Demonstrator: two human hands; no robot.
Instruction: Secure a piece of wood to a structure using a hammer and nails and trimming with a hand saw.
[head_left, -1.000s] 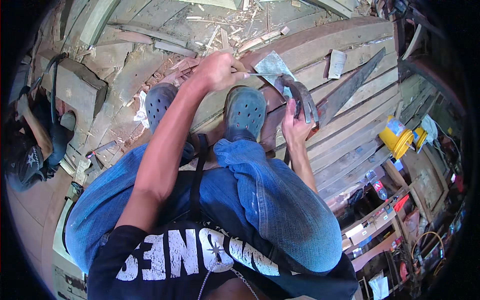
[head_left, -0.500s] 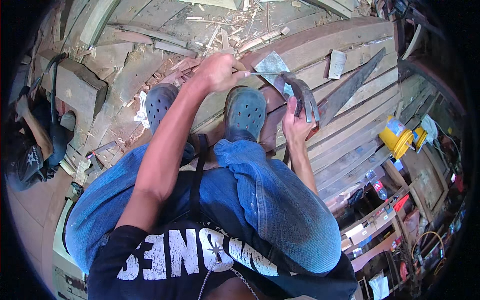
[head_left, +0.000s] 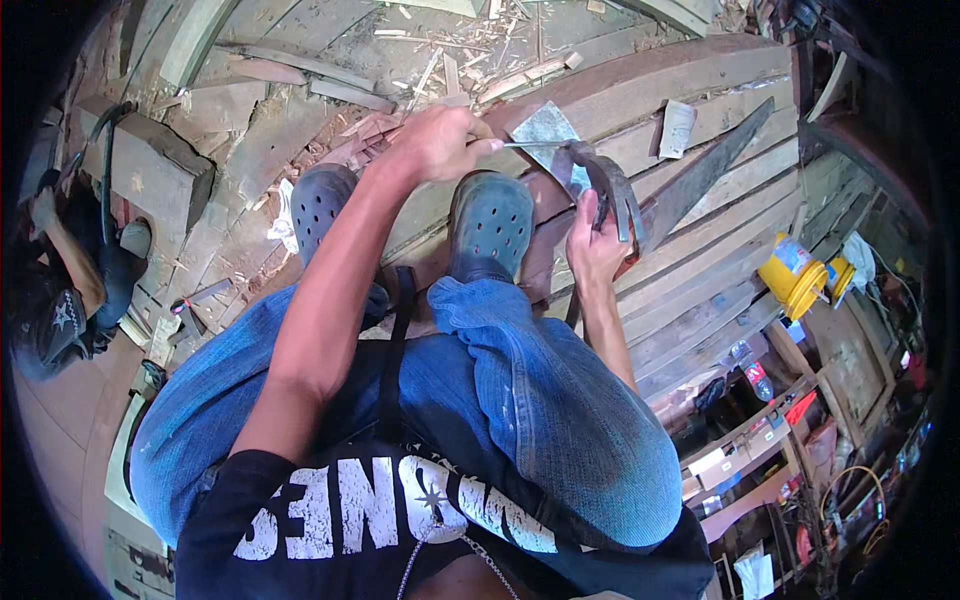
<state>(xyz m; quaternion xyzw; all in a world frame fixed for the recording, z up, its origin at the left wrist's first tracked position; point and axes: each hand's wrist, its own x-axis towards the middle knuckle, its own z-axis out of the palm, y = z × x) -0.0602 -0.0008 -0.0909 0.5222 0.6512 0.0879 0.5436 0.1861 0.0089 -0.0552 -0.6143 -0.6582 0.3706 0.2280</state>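
My left hand point(head_left: 445, 145) is closed round a thin metal rod point(head_left: 522, 144), whose far end meets a dark curved metal tool point(head_left: 610, 190), apparently a hammer with a claw. My right hand point(head_left: 595, 240) grips this tool just right of my clogged foot. Beneath the rod and tool lies a pale grey-blue flat piece point(head_left: 540, 125) on the wooden planks point(head_left: 690, 230). My grey perforated clogs point(head_left: 490, 225) rest between the two forearms. A long dark board point(head_left: 715, 160) and a small pale block point(head_left: 677, 128) lie to the right.
A co-worker's arm point(head_left: 70, 260) and dark strap-like items are at the left, near a thick beam point(head_left: 140, 160). Wood scraps point(head_left: 450, 75) litter the floor ahead. Yellow buckets point(head_left: 785, 275), a plastic bottle point(head_left: 752, 370) and cluttered lumber point(head_left: 840, 360) stand at the right.
My right hand and the curved tool have shifted very slightly upward and left. My left hand and the rod stay almost in the same place.
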